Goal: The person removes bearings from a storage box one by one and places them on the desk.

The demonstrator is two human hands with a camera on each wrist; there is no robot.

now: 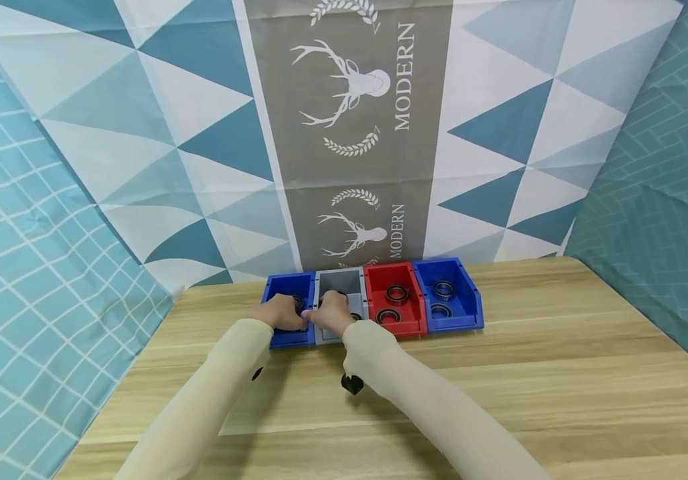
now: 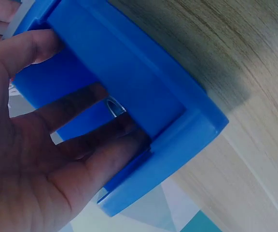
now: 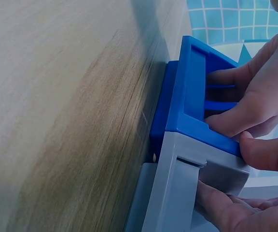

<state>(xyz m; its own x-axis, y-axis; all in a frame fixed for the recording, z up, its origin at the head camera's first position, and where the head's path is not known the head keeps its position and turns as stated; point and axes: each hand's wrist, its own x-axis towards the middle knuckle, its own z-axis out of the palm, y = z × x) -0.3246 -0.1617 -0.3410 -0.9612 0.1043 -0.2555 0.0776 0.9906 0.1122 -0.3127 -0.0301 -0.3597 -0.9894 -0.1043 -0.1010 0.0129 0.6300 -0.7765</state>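
Note:
My left hand reaches down into the blue bin at the row's left end. Its fingers extend inside, apart from one another, and the thumb lies near the wall beside the grey bin. Part of a metal ring shows between the fingers; in the head view a black-edged bearing lies beside this hand. My right hand is at the grey bin, fingers dipping inside, thumb at the rim shared with the blue bin. The right fingertips are hidden. Dark ring edges show in the grey bin.
A red bin and another blue bin continue the row to the right, each with two bearings, such as the bearing in the red one. The row stands on a wooden table before a patterned cloth backdrop.

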